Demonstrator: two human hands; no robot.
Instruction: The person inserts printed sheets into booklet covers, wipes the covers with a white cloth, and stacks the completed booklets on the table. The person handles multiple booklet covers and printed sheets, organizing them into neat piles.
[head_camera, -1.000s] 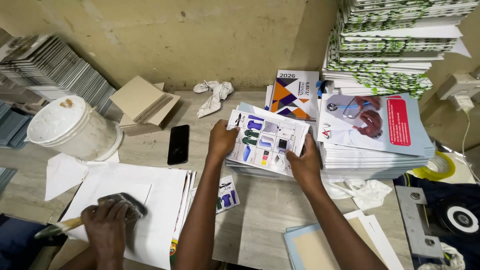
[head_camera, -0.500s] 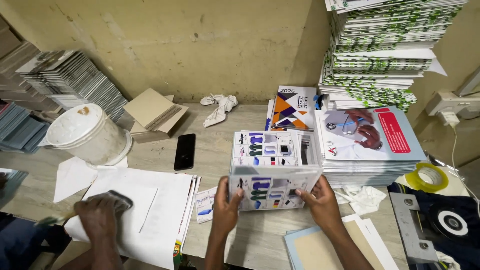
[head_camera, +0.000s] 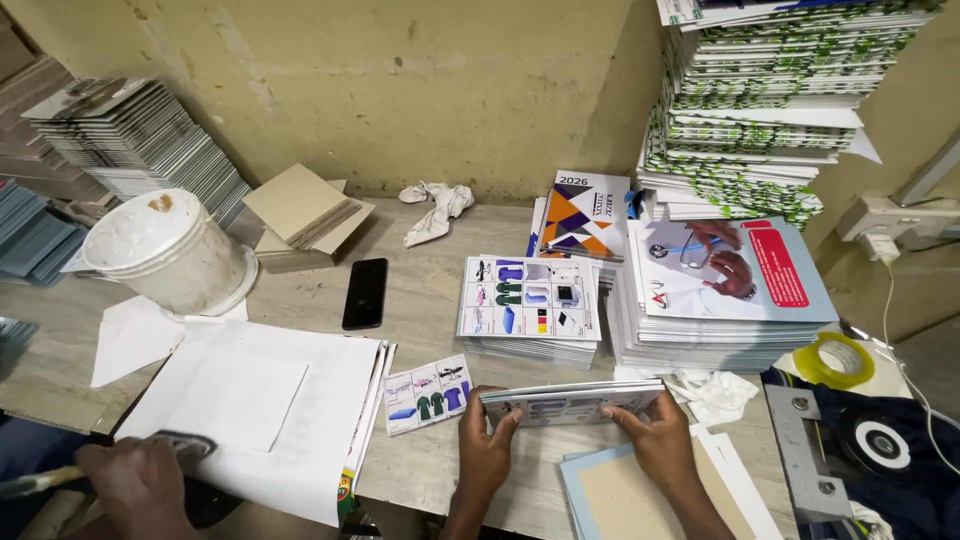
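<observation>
Booklet (head_camera: 572, 402), printed cover nearly edge-on to the head camera, is being held level above the table's (head_camera: 440, 300) near edge, lifted off the catalogue stack (head_camera: 530, 312) it was resting on half a second ago. Left hand (head_camera: 487, 450) and right hand (head_camera: 660, 437) are each clamping one end. One co-worker's hand (head_camera: 140, 480) is pressing white sheets (head_camera: 260, 410). One phone (head_camera: 366, 293), one bucket (head_camera: 170, 250), one tape roll (head_camera: 833, 360) are lying around.
</observation>
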